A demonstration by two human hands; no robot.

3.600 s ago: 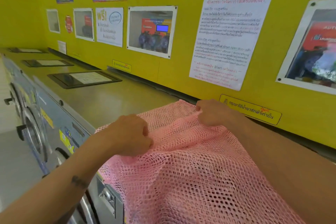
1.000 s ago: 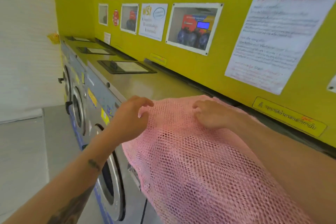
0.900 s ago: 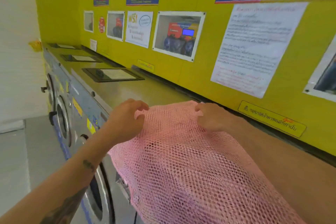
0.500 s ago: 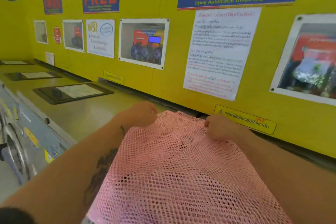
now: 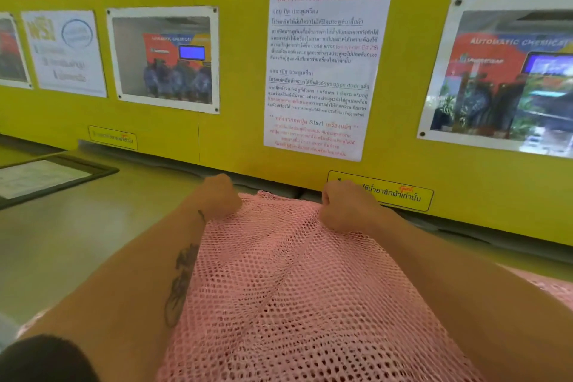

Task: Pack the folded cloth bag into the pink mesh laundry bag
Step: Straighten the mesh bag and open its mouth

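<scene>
Both fists have slid forward to the yellow wall point(image 5: 235, 121), left hand point(image 5: 221, 197) and right hand point(image 5: 345, 209) each clenched on the far edge of the mesh bag point(image 5: 288, 288) spread across the washer top point(image 5: 77, 242).

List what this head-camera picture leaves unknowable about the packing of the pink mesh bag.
Head view only:
1. Folded cloth bag: not visible; whether it lies inside the pink mesh bag cannot be told through the netting.
2. Bag mouth: bunched under the fists of the left hand and right hand.
3. Bag's lower end: cut off by the bottom edge.
4. Small print on the white notice: too small and blurred.
</scene>
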